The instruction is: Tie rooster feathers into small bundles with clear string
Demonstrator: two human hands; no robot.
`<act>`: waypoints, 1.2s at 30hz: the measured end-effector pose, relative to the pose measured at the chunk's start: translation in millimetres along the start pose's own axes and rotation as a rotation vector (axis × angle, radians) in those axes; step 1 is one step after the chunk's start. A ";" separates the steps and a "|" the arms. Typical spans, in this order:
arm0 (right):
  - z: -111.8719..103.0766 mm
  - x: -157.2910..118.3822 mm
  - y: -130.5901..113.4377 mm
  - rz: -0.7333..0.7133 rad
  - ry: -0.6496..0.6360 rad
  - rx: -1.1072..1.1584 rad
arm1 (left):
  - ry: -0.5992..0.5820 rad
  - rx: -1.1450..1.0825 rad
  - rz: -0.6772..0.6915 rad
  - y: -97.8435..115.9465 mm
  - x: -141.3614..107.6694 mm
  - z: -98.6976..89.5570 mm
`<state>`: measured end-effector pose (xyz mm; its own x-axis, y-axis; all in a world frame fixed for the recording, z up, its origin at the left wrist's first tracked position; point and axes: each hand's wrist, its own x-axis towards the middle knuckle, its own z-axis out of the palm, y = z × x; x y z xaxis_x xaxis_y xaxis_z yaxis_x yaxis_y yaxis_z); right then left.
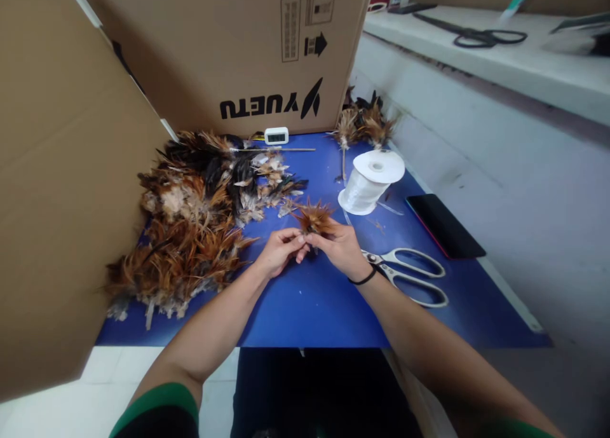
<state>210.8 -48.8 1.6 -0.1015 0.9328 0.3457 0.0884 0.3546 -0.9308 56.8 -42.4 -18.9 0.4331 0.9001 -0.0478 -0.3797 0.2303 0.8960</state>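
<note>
Over the middle of the blue table my right hand [339, 246] is closed on a small bunch of brown feathers [313, 218], tips pointing up and away from me. My left hand [282, 250] meets it at the lower end of the bunch, thumb and fingers pinched together; what lies between those fingertips is too small to make out. A white spool of ribbon [369, 184] stands just beyond my right hand. Scissors with white handles [410, 269] lie beside my right wrist, their blades partly hidden by it. To the left spreads a large heap of brown and black feathers [185, 234].
Cardboard boxes [190, 50] wall the table's far side and left. A small white digital clock [276, 135], a thin stick [290, 150] and feather bundles [365, 123] lie at the back. A phone [445, 225] rests at the right edge; black scissors [481, 37] are on a ledge.
</note>
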 end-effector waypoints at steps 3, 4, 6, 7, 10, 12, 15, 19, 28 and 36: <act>-1.2 -0.3 0.4 0.021 -0.016 0.007 | -0.023 -0.016 -0.011 -1.1 0.2 -0.6; -1.5 -0.4 0.9 0.038 -0.024 0.009 | -0.032 -0.018 -0.014 -1.8 0.5 -1.2; -1.7 -0.3 2.2 0.059 -0.024 0.010 | -0.040 -0.024 -0.014 -3.1 1.2 -2.4; -1.7 -0.1 2.7 0.058 -0.021 0.006 | -0.038 -0.025 -0.013 -3.6 1.6 -2.8; -1.7 1.2 3.7 0.056 -0.019 0.001 | -0.017 -0.008 -0.016 -3.9 2.0 -3.1; -1.5 1.8 4.0 0.073 -0.025 0.021 | 0.001 0.007 -0.028 -3.4 1.8 -2.8; -1.2 1.7 4.1 0.105 -0.021 0.051 | 0.006 0.008 -0.048 -2.4 1.2 -3.0; -1.1 1.1 3.8 0.120 -0.030 0.045 | -0.014 0.018 -0.049 -2.0 0.9 -4.5; 3.9 1.5 2.9 0.131 -0.012 0.010 | 0.062 0.056 0.008 -0.9 1.6 -1.3; 9.1 2.1 2.2 0.186 0.070 0.152 | 0.147 0.070 0.055 0.1 2.2 -3.5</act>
<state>201.7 -46.6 -0.8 -0.0282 0.9851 0.1696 -0.0511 0.1680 -0.9845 54.9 -39.0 -20.5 0.2871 0.9562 -0.0572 -0.3395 0.1574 0.9274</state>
